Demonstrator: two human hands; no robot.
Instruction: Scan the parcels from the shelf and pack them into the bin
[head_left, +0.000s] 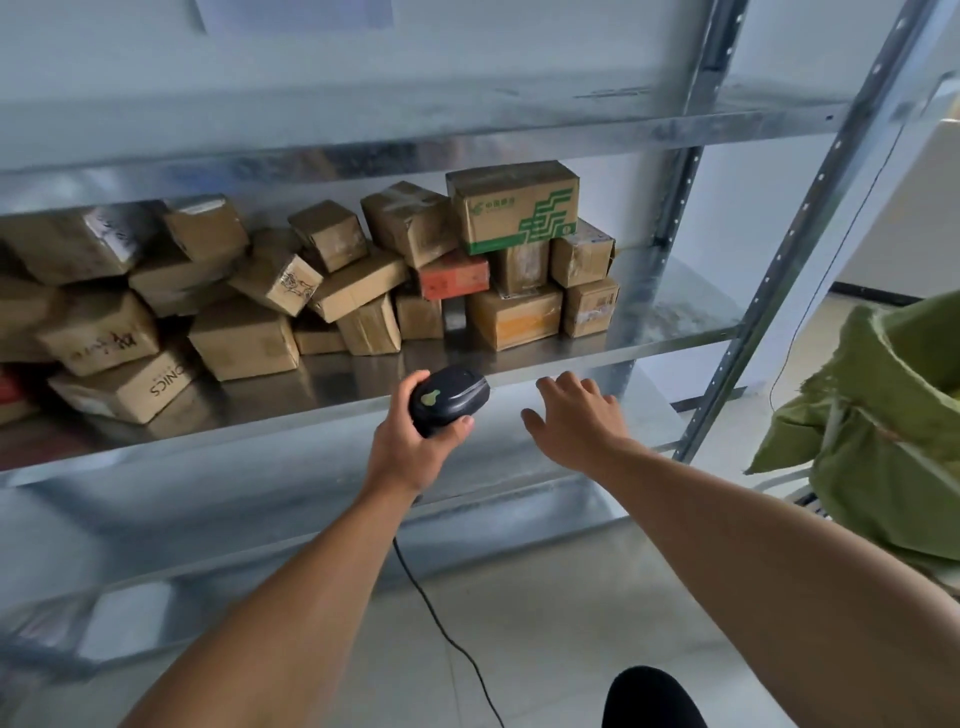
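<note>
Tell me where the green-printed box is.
In the head view, the green-printed box tops the parcel pile at its right end on the shelf, above the red box.

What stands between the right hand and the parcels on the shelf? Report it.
Nothing visible does. The right hand is open in front of the shelf, with only bare metal between it and the nearest parcels. The scanner, gripped by the left hand, is off to one side.
</note>
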